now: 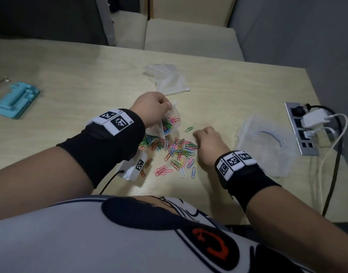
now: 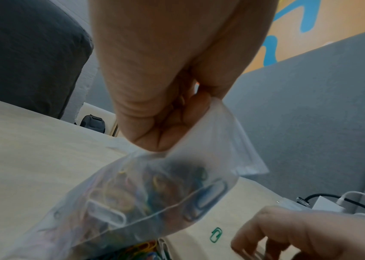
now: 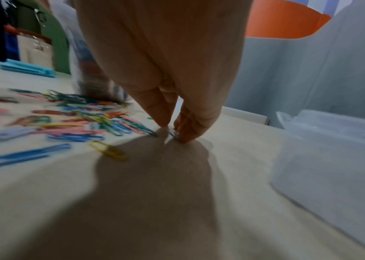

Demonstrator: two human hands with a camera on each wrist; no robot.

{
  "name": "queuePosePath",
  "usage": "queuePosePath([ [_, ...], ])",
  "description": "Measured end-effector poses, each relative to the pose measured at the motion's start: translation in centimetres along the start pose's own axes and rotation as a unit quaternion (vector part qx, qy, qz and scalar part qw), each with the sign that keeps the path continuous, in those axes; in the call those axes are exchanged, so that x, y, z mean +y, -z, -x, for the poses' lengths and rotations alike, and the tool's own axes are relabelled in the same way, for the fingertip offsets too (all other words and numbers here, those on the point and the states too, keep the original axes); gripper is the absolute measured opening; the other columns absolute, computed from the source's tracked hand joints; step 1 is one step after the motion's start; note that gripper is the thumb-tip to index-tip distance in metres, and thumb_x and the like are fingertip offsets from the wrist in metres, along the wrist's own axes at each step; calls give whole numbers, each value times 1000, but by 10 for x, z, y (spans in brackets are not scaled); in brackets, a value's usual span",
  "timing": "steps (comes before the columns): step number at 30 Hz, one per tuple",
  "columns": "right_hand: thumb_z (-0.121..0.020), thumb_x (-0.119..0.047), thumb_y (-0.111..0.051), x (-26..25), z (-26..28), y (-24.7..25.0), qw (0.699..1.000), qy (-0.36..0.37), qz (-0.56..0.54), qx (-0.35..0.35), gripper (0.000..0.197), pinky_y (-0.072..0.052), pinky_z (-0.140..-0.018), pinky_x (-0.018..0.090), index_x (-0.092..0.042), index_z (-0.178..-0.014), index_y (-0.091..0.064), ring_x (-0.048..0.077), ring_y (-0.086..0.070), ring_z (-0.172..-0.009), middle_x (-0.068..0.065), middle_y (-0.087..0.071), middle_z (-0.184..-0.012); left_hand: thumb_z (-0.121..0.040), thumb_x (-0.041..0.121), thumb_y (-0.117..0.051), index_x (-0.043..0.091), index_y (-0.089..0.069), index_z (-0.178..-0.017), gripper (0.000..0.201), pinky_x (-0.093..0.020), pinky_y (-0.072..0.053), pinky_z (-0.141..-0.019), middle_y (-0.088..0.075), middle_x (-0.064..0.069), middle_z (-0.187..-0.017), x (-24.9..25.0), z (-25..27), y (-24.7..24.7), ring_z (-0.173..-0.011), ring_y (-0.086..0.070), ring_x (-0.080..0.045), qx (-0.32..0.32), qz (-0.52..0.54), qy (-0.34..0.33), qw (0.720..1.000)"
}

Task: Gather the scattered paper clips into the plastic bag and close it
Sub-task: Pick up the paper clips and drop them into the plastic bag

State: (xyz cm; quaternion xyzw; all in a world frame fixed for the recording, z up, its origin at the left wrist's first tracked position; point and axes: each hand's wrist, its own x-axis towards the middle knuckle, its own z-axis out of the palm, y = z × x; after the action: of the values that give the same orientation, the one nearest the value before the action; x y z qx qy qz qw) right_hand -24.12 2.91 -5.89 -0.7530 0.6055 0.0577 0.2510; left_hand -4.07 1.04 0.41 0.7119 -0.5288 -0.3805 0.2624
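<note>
Right hand [image 1: 207, 143] fingertips-down on clips [image 1: 179, 150]

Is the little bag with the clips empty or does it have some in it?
Partly filled: colored clips show through the plastic bag the left hand holds.

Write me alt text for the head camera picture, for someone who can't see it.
The left hand holds up a clear plastic bag partly filled with coloured paper clips, while the right hand reaches into the loose clips scattered on a pale wooden table. A turquoise holder lies far left and a power strip far right.
</note>
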Motion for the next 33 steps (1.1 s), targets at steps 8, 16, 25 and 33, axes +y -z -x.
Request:
queuePosePath([
  [8,-77,-18,-69,-15,11,9,997,-54,2,-59,55,-47,-90,34,-13,-127,-47,32,-58,-109,13,-51,-123,-90,23,-54,5,-67,-92,22,-32,-39,-67,-50,3,-62,-1,-1,-2,-56,-44,-15,-1,12,7,1000],
  [16,-73,-7,-71,-25,35,-12,983,-160,40,-85,57,-43,-65,36,-11,-116,-34,35,-60,-89,14,-38,-120,-90,22,-54,5,-67,-91,21,-32,-39,-67,-52,3,-63,-4,-1,1,-58,-45,-15,3,17,6,1000],
  [25,-80,-12,-58,-30,-10,4,988,-56,-134,50,41,-44,-88,31,-11,-120,-52,31,-57,-104,15,-55,-120,-91,22,-52,7,-65,-88,20,-31,-39,-66,-50,4,-63,-4,0,9,-57,-45,-14,9,12,2,1000],
  [33,-81,-59,-58,-35,-7,-3,999,17,2,-28,87,-24,-114,44,-18,-149,-22,33,-17,-144,11,-18,-158,-90,23,-52,8,-67,-90,21,-31,-40,-67,-51,5,-64,-7,-1,12,-58,-46,-13,14,20,12,1000],
])
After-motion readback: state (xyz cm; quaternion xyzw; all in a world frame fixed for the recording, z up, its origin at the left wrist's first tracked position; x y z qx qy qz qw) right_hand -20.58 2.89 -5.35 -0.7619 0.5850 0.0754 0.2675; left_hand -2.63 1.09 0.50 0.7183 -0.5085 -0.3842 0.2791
